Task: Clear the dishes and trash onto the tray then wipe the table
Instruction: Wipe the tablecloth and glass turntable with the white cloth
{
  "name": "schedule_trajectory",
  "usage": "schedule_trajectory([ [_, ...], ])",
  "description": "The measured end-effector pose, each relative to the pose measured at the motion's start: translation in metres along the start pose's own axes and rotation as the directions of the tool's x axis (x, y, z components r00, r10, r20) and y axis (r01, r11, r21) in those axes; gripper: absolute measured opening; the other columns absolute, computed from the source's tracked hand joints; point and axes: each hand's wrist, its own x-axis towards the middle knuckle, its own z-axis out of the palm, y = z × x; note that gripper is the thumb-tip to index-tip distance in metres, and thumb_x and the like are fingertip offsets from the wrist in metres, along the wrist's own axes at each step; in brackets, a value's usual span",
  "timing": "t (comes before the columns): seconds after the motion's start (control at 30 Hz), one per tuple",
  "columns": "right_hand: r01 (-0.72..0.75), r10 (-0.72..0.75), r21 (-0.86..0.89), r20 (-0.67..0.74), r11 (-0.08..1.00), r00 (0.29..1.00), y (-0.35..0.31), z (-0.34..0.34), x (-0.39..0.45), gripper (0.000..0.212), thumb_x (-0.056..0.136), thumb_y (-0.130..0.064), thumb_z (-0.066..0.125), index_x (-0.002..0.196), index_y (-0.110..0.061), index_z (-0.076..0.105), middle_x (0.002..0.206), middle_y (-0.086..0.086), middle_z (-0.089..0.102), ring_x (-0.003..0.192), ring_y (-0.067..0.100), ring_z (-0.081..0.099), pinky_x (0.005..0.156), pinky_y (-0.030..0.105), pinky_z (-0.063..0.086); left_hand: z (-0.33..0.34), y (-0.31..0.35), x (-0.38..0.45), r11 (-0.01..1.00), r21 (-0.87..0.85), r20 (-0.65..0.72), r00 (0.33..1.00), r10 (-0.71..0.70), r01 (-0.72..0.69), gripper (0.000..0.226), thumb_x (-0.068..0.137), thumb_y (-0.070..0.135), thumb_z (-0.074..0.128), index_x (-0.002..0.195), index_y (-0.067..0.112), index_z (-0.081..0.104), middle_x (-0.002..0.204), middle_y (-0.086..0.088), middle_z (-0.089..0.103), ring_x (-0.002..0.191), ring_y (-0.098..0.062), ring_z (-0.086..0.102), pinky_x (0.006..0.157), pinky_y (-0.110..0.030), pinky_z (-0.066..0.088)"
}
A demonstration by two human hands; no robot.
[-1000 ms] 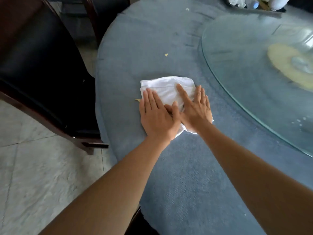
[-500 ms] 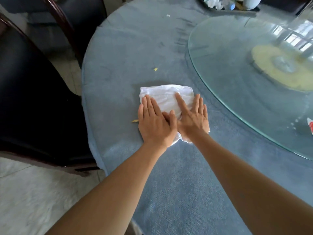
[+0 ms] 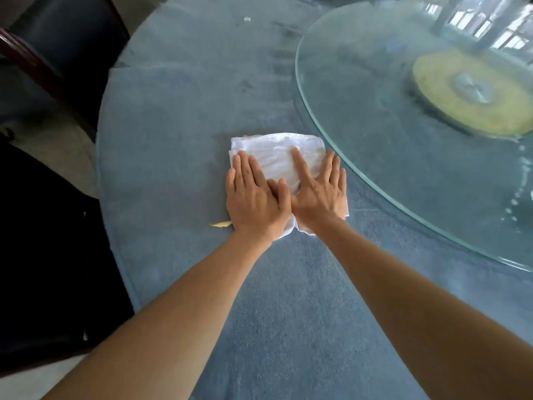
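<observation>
A folded white cloth point(image 3: 277, 157) lies flat on the blue table point(image 3: 178, 134), just beside the rim of the glass turntable point(image 3: 403, 174) and near the table's left edge. A yellowish scrap point(image 3: 221, 224) sits on the table just left of the cloth's near corner, touching or almost touching the wrist side of the left hand, and a small pale crumb point(image 3: 247, 19) lies well apart at the far side. The likely trouble from here: the scrap is outside the cloth's edge, so a forward stroke would pass it by, and a sideways stroke could flick it off the table onto the floor; the cloth's right side could also catch or ride under the glass rim. The left hand point(image 3: 253, 197) and right hand point(image 3: 317, 192) are both spread flat, fingers straight, palms pressing down on the cloth, thumbs overlapping in the middle; neither grips it.
</observation>
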Motion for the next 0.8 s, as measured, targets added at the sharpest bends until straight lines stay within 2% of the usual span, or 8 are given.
schedule_trajectory([
  [0.2,0.014,-0.012,0.051,-0.033,0.999,0.999,0.001,0.000,-0.003,0.085,0.086,-0.087,0.026,0.156,-0.053,-0.006,0.168,0.020,-0.012,0.157,0.032,-0.007,0.127,0.044,0.002,0.003,0.003,-0.003,0.999,-0.052,-0.023,1.000,-0.018,0.016,0.074,0.096,0.039,0.011,0.153,-0.008,0.021,0.163,-0.023,0.017,0.154,-0.030,0.010,0.124,-0.044,0.012],
  [0.43,0.028,-0.026,0.049,-0.038,0.998,0.999,0.013,0.000,-0.014,0.089,0.078,-0.084,0.004,0.159,-0.047,-0.004,0.170,0.013,-0.012,0.158,0.025,-0.007,0.127,0.038,0.003,0.008,0.008,-0.017,0.996,-0.083,0.009,0.999,0.032,-0.031,0.071,0.100,0.040,0.016,0.154,-0.007,0.019,0.164,-0.023,0.011,0.155,-0.031,0.004,0.125,-0.045,0.007],
  [0.57,0.032,-0.029,0.054,-0.041,0.998,0.999,0.018,-0.002,-0.027,0.085,0.082,-0.084,0.010,0.158,-0.049,-0.004,0.170,0.013,-0.011,0.158,0.024,-0.006,0.128,0.038,0.004,-0.002,0.003,-0.024,0.975,-0.218,0.007,0.999,0.051,-0.049,0.065,0.099,0.035,0.037,0.151,-0.004,0.032,0.160,-0.035,0.009,0.150,-0.048,0.007,0.122,-0.054,0.013],
  [0.63,0.028,-0.024,0.066,-0.059,0.997,0.998,0.019,-0.001,-0.029,0.086,0.083,-0.085,0.015,0.159,-0.047,-0.001,0.170,0.014,-0.008,0.158,0.025,-0.004,0.127,0.039,0.006,-0.015,-0.001,-0.013,0.927,-0.365,0.039,0.996,-0.079,0.088,0.064,0.094,0.025,0.047,0.150,0.000,0.032,0.158,-0.038,0.007,0.147,-0.051,0.011,0.120,-0.054,0.017],
  [0.7,0.027,-0.023,0.069,-0.066,0.997,0.998,0.019,0.000,-0.029,0.086,0.085,-0.085,0.019,0.159,-0.046,0.000,0.170,0.014,-0.007,0.158,0.026,-0.003,0.127,0.040,0.006,-0.032,-0.003,0.002,0.837,-0.492,0.109,0.970,-0.216,0.241,0.068,0.087,0.013,0.055,0.151,0.007,0.031,0.157,-0.031,0.019,0.143,-0.043,0.021,0.116,-0.045,0.023],
  [0.8,0.038,-0.034,0.073,-0.057,0.997,0.998,0.019,0.000,-0.029,0.083,0.087,-0.083,0.021,0.159,-0.047,0.000,0.170,0.014,-0.008,0.158,0.026,-0.003,0.128,0.042,0.007,-0.049,-0.011,0.010,0.757,-0.583,0.179,0.955,-0.235,0.295,0.064,0.080,0.003,0.059,0.140,0.011,0.040,0.134,-0.015,0.051,0.124,-0.034,0.047,0.100,-0.040,0.039],
])
